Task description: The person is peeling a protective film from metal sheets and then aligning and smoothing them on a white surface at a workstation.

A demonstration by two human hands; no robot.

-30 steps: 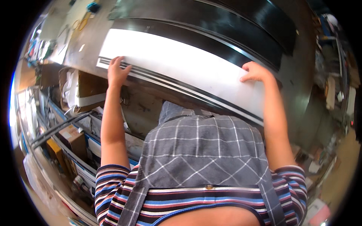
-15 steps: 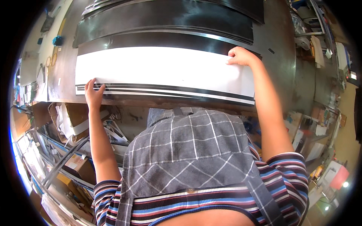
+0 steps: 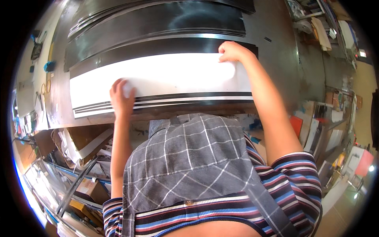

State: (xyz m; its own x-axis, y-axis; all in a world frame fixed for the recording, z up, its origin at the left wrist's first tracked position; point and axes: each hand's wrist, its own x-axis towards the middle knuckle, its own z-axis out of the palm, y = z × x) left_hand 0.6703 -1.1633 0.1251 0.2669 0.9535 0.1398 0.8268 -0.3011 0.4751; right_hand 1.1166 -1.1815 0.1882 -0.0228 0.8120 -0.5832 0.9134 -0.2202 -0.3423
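A long white sheet [image 3: 158,73] lies over black strips along the front of the metal work table, with thin black and white bands along its near edge. My right hand [image 3: 235,52] is at the sheet's far edge near the right end, thumb and fingers closed on it. Flat on the sheet, left of its middle, rests my left hand [image 3: 122,96], fingers apart and slightly blurred. Just beyond the sheet shows the dark border of a black strip [image 3: 158,48] beneath it.
Stacks of glossy black strips [image 3: 169,23] lie farther back on the table [image 3: 278,59]. Scissors [image 3: 46,86] and a blue object [image 3: 49,66] are at the left. Below the near edge stand shelves with boxes [image 3: 92,189]. Cluttered racks line the right.
My left hand has slid right along the sheet, away from its left end. The right hand keeps to the far edge. The whole view has shifted and turned a little.
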